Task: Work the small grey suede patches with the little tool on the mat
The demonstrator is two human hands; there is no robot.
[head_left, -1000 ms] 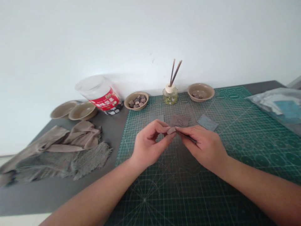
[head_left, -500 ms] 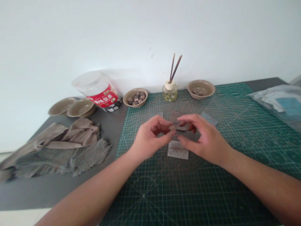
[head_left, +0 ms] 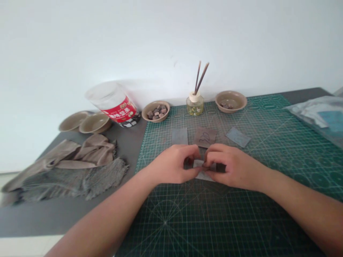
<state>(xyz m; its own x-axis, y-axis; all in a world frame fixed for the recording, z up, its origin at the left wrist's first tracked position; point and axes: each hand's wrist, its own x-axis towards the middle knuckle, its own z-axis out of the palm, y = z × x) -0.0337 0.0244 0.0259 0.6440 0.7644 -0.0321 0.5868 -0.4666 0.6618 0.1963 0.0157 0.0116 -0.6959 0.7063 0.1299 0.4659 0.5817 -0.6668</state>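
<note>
My left hand (head_left: 175,165) and my right hand (head_left: 232,165) meet over a pale sandpaper piece (head_left: 207,176) on the green cutting mat (head_left: 193,217). Between their closed fingertips is a small brownish stone (head_left: 205,166), mostly hidden, pinched from both sides low over the pale sheet. Whether it touches the sheet I cannot tell. Just beyond the hands lie a brown sandpaper piece (head_left: 204,137) marked 320, a grey piece (head_left: 179,136) on its left and a blue-grey piece (head_left: 238,137) on its right.
Along the wall stand a bowl of small stones (head_left: 155,111), a reed diffuser (head_left: 195,104) and a bowl with a few stones (head_left: 230,101). At left are a plastic jar (head_left: 118,107), two more bowls (head_left: 95,123) and crumpled cloths (head_left: 77,167). A plastic bag (head_left: 321,114) lies right.
Both hands have come down and nearer me, over the pale sheet, uncovering the sandpaper pieces behind. My right fingers, apart before, have closed on the small stone that my left hand held.
</note>
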